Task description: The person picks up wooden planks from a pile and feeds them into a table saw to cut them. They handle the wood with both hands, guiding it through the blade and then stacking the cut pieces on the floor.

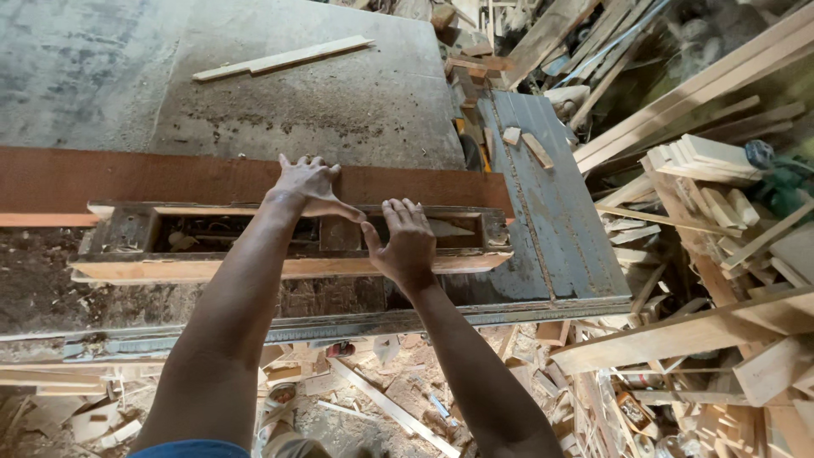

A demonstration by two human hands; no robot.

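A long reddish-brown wooden board (153,178) lies across a grey machine table (322,102). My left hand (307,186) presses flat on the board's near edge, fingers spread. Just in front sits a wooden frame with a slot (212,233), with dark machine parts showing inside. My right hand (404,243) rests flat on top of this frame near its right end, fingers apart. Neither hand grips anything.
A pale wooden strip (284,58) lies on the far part of the table. A grey metal extension (543,195) with small wood blocks reaches to the right. Stacks of planks and offcuts (712,195) crowd the right side. Wood scraps and shavings (373,399) cover the floor below.
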